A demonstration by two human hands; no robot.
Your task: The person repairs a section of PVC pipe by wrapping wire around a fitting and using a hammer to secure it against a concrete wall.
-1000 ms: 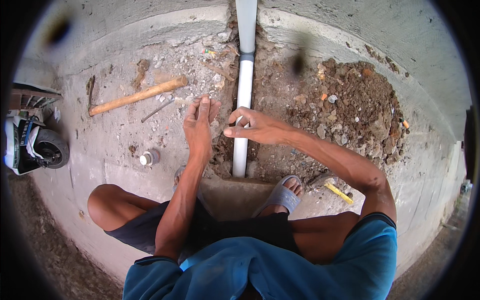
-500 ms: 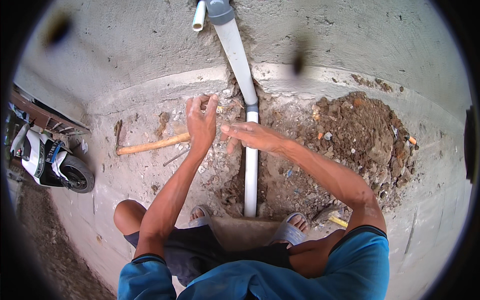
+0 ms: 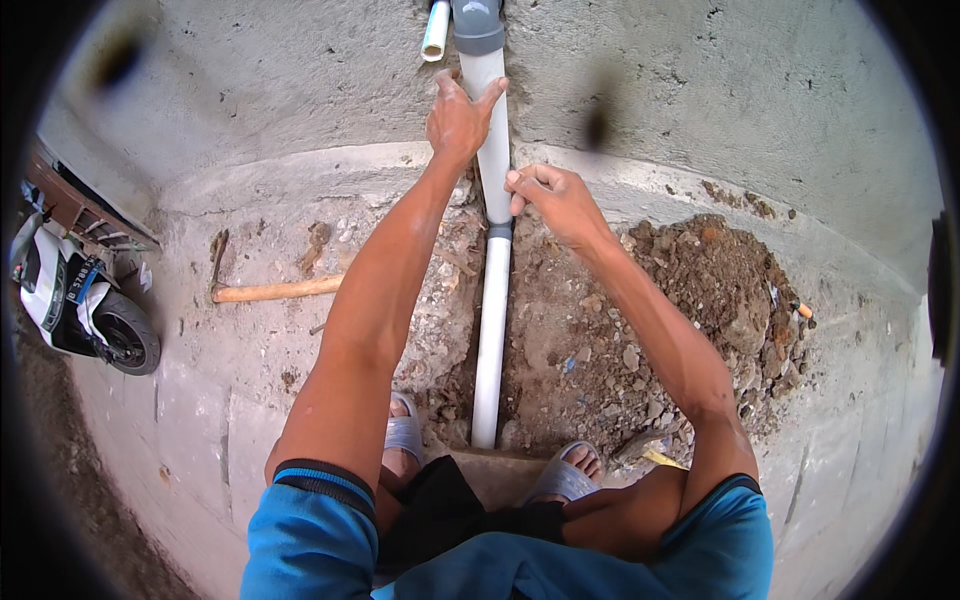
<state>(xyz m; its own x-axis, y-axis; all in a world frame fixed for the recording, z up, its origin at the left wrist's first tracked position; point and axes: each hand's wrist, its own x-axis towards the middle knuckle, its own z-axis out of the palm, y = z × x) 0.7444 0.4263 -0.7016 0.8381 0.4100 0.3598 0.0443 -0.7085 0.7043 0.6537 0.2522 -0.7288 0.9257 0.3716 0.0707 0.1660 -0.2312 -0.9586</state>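
The grey pipe [image 3: 494, 165] at 12 o'clock already joins the white pipe [image 3: 490, 340]; the trench [image 3: 464, 365] lies unfilled. Left hand [image 3: 460, 122]: thumb and fingers apart at the grey pipe; right hand [image 3: 562, 203]: curled beside it, grip unclear.

Pale grey pipe [image 3: 495, 150], slightly tilted against the rough wall [image 3: 700, 100], partly hidden near its top; seated above in a darker grey fitting [image 3: 477, 28]; joined below through a dark collar [image 3: 499, 230] to a narrower white pipe [image 3: 491, 340], straight and whole, lying along dug soil [image 3: 540, 360].
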